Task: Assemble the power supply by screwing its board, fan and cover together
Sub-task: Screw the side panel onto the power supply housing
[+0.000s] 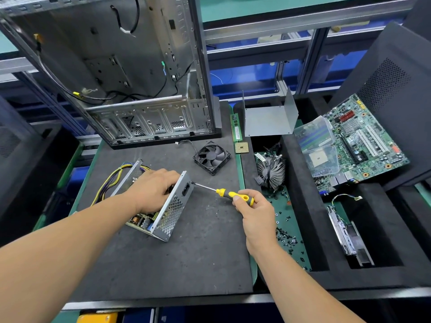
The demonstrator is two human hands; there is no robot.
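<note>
The open power supply case (pixel 171 212) lies on the dark mat, its board (pixel 140 221) showing at the near end and yellow and purple wires (pixel 109 180) trailing left. My left hand (pixel 152 190) reaches inside and holds the case. A yellow-and-black screwdriver (pixel 235 195) is gripped by my right hand (pixel 255 214); its tip touches the case's perforated end wall near the socket. The loose black fan (pixel 211 157) lies on the mat behind. The bent grey metal cover (pixel 268 121) stands further back to the right.
An empty computer chassis (pixel 130 89) stands upright at the back left. Right of the mat are a RAM stick (pixel 236 129), a CPU (pixel 241 148), a heatsink cooler (pixel 271 170), several loose screws (pixel 285 235), a motherboard (pixel 359 141) and a drive (pixel 347 234) in foam trays.
</note>
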